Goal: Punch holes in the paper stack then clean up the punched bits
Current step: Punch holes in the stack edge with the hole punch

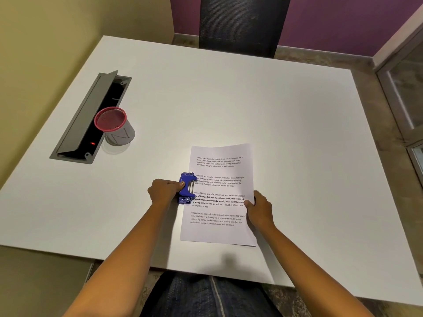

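Note:
A stack of printed white paper [219,232] lies on the white table [229,106] in front of me. A blue hole punch [186,187] sits over the middle of the stack's left edge, with the paper slid into its slot. My left hand [163,191] grips the punch from the left, thumb on top of its lever. My right hand [259,208] pinches the stack's right edge, thumb on top of the sheet. No punched bits are visible on the table.
A red mesh cup [113,124] stands to the far left beside an open grey cable hatch [91,117] set into the table. A dark chair [242,24] faces me across the table. The table's near edge runs just above my lap.

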Tool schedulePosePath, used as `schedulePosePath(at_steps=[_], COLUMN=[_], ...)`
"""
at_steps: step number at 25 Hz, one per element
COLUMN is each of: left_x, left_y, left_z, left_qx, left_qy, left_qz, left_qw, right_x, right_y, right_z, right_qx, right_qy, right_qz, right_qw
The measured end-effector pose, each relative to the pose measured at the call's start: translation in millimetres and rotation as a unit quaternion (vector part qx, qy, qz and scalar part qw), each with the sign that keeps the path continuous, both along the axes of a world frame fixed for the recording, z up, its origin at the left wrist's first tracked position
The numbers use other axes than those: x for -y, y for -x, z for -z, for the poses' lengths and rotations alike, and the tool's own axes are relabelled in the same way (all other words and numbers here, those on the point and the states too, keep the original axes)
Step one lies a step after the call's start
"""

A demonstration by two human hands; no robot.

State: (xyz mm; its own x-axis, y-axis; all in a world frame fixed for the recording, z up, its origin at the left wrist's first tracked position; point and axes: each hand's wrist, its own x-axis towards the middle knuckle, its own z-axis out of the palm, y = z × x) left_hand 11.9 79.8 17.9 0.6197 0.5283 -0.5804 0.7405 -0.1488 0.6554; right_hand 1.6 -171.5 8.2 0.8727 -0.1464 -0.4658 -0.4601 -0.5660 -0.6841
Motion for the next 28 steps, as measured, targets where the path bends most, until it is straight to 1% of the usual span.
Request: schedulePosePath(at_steps=[3,6,11,13,18,24,28], left_x=[3,4,4,3,2,3,-3], left_y=[1,0,-5,-7,-11,-22,-25], left_z=[1,1,-2,-1,0,0,5], left_qx=[0.000,-0.004,-0.022,-0.030,-0.051,-0.109,-0.126], left_qy=[-0.029,-0.032,-0.038,-0.036,-0.017,-0.051,-0.032], left_qz=[0.007,-0.008,-0.008,-0.016,-0.030,-0.034,-0.031], left_qw=[1.000,0.999,0.999,0.999,0.998,0.992,0.991], right_x=[1,4,11,15,26,27,28], right_y=[-1,-2,-5,-4,-8,-13,-15], right_z=[-1,0,5,7,10,15,14], right_qx=[0.006,0.011,0.020,0.019,-0.005,-0.026,-0.034], right_qy=[0.004,0.007,0.018,0.019,0.013,0.005,0.002], right_qz=[-0.015,-0.022,0.015,0.010,-0.013,0.006,0.000], right_qw=[1.000,1.000,1.000,1.000,1.000,1.000,0.999])
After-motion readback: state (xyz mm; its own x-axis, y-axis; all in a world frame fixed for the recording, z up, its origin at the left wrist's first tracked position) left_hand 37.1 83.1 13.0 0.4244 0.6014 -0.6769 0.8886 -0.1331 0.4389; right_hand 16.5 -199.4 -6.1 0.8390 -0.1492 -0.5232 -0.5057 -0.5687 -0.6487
